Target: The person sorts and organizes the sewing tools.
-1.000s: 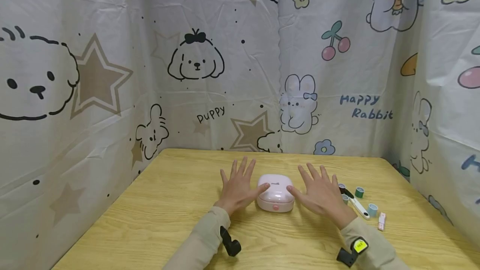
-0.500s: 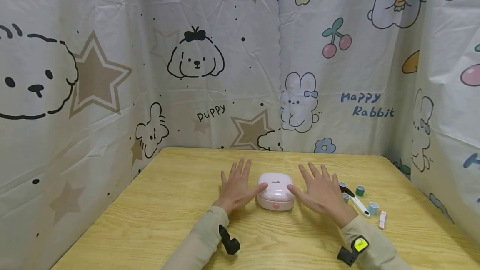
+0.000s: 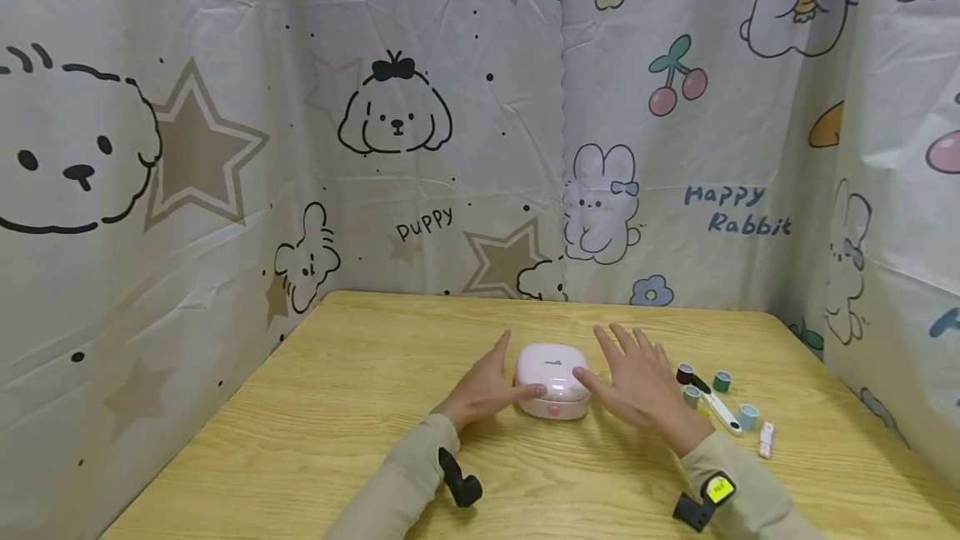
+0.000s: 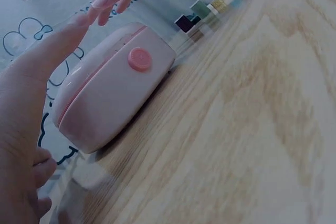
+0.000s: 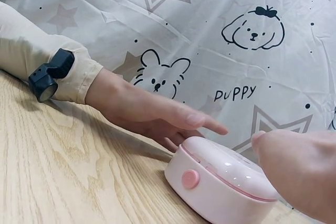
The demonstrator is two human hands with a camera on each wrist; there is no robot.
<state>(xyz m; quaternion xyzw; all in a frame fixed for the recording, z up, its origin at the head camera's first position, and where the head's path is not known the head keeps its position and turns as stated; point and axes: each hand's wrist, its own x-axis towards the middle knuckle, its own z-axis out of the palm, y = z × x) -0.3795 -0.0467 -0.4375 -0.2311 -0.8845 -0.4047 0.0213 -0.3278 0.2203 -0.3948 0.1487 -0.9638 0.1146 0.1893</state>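
A pale pink rounded box (image 3: 553,382) with its lid down and a round pink button (image 5: 190,179) on the front sits on the wooden table. My left hand (image 3: 480,390) is at the box's left side, thumb stretched over its front edge and index finger pointing away. Some lower fingers of that hand are bent at the far left of the left wrist view. On the other side, my right hand (image 3: 637,377) hovers with fingers spread and straight, its thumb overlapping the lid's right edge in the head view. Neither hand grips anything.
Right of my right hand lie several small thread spools, among them a green one (image 3: 722,381) and a light blue one (image 3: 748,417). A white and black slim tool (image 3: 724,415) and a small pink-white piece (image 3: 766,440) lie there too. Printed curtains (image 3: 420,107) surround the table.
My left hand has turned from palm-down with spread fingers to side-on, its thumb sliding toward the box's front. My right hand has tilted slightly. The box stays put.
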